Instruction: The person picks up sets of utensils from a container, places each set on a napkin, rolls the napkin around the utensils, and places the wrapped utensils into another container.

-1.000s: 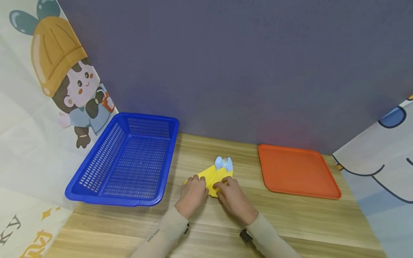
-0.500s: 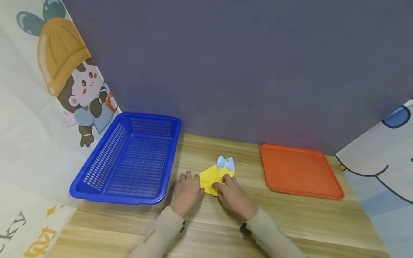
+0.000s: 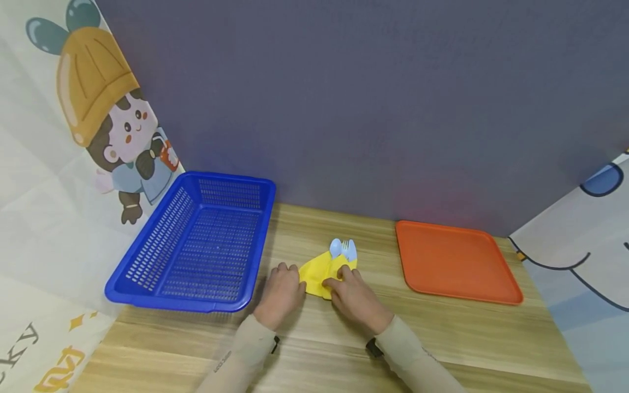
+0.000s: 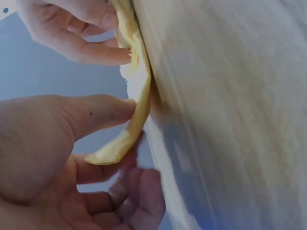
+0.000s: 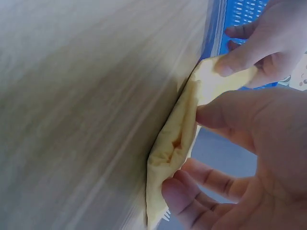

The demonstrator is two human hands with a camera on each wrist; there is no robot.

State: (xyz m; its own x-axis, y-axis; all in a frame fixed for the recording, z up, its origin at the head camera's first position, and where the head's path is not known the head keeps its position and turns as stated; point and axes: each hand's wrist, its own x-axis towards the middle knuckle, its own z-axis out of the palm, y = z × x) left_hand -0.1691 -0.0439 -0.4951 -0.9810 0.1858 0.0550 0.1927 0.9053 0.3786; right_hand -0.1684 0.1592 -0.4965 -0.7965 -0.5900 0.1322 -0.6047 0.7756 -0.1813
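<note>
Yellow napkin held between two hands, basket and tray to the sides

From the head view, I see the napkin (image 3: 316,273) on the wooden table (image 3: 319,360), a spoon (image 3: 336,247), fork (image 3: 345,248) and knife (image 3: 351,251) poking out at its twelve o'clock. A blue basket (image 3: 258,245) stands toward its nine, an orange tray (image 3: 459,262) lies at three, and a grey wall (image 3: 363,109) rises at twelve. The left hand (image 3: 280,290) sits at eight, between napkin and basket; the right hand (image 3: 357,300), at four, covers a lower corner. Compared with a second ago, the left hand has slid toward nine o'clock, uncovering more yellow cloth, while the right stays where it was.

In the left wrist view, the left thumb and fingers pinch the napkin's loose end, thumb on one face, fingers behind.

In the right wrist view, the right thumb and fingertips press the cloth, spread apart; at one o'clock the left hand grips the far end, blue basket behind it.
</note>
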